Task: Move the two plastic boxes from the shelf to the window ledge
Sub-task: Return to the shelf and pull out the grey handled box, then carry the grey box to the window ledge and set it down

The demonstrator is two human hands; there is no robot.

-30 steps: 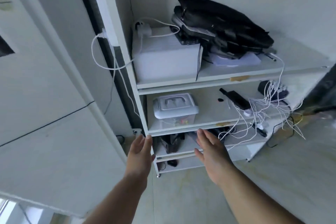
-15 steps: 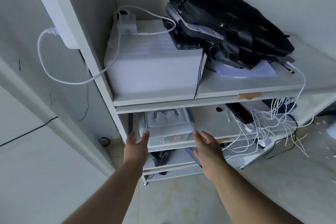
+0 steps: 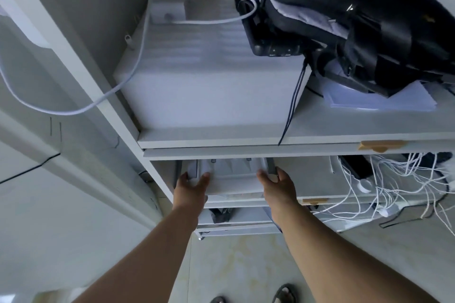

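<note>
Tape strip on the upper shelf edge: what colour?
Tan tape strip, clearest in the head view.

Both hands grip a small plastic box (image 3: 231,179) at the left end of the second shelf (image 3: 320,179), near its front edge: the left hand (image 3: 193,186) on its left side, the right hand (image 3: 277,186) on its right, thumbs on the lid. On the top shelf (image 3: 344,128) a large white box (image 3: 209,81) sits at the left end, black bags (image 3: 357,19) beside it. White cables (image 3: 406,179) tangle at the second shelf's right end
</note>
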